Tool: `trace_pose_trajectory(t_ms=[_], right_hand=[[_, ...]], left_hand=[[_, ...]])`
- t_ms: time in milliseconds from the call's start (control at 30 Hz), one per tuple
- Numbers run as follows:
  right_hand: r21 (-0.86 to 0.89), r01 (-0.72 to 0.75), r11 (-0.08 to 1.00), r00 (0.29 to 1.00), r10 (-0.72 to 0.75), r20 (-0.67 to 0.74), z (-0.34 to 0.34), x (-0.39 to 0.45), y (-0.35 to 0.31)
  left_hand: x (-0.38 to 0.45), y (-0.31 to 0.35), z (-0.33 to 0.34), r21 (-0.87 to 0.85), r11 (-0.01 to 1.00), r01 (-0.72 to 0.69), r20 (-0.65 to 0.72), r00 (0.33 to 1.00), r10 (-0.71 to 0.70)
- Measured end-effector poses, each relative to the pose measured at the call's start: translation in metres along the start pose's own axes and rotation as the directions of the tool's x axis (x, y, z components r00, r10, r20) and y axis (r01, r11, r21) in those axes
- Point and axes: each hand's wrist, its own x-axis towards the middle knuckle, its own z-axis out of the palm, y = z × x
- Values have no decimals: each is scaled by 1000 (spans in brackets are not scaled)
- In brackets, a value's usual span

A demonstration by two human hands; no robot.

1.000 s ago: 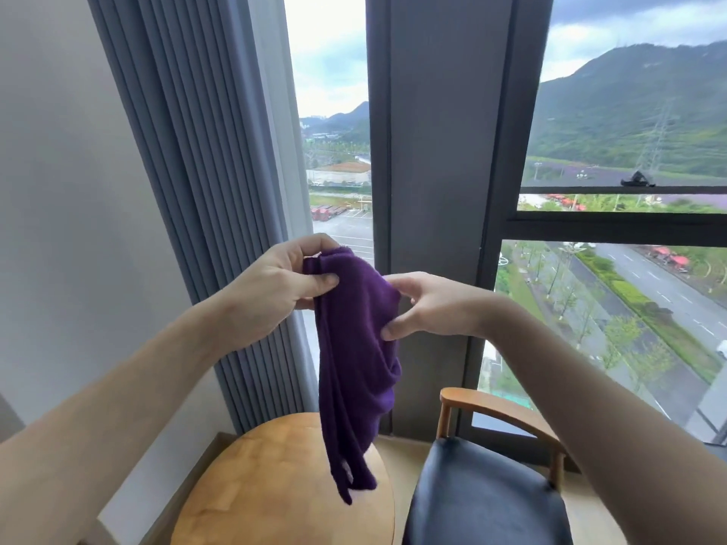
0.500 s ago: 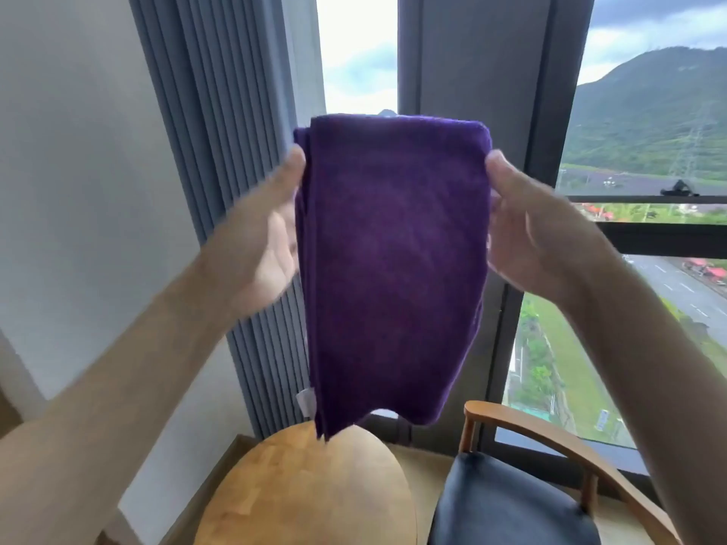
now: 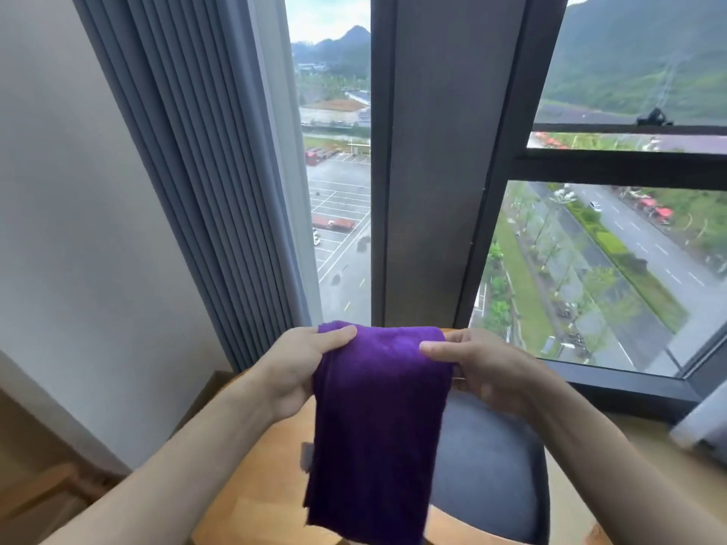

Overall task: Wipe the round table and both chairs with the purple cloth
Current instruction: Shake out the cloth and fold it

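While both hands hold the purple cloth [image 3: 377, 422] up by its top fold, the step in hand looks like readying it for wiping, not wiping itself. The left hand [image 3: 293, 369] pinches the upper left corner, thumb on the near face and fingers curled behind; the right hand [image 3: 482, 369] pinches the upper right corner the same way, thumb across the front. Between the hands the cloth is drawn fairly flat, and below them it hangs free as a folded panel, touching nothing that can be made out.

Beneath the hands lies the round wooden counter [image 3: 251, 489], and just under and beyond the right hand sits a dark-seated chair [image 3: 491, 466]. A second chair is not clearly in view.

By my judgement no surface has been wiped yet. The next move calls for bunching or folding the cloth into one hand, lowering it onto the counter below the left hand, and pressing it flat before sweeping.
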Motion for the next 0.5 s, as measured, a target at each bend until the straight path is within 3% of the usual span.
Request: trace_pose_trajectory(t_ms=[100,167,233,367,500], right_hand=[[-236,39,971,999,-41,-1,-2,-18,-11],[-490,103,866,994,-105,25,3,-28,-12],[-623,132,771,990,-138,38,7,-31,-7],[-681,65,730,966,-216,-140,-3,-30,12],[-549,20,835,958,-174,-230,-35,-31,26]], left_hand=[[1,5,1,70,998,-7,2,1000,7],[2,8,7,178,984,0,38,999,-7],[5,7,13,238,971,36,72,996,-55],[17,7,31,424,905,3,186,978,-91],[29,5,57,611,771,-180,320,947,-33]])
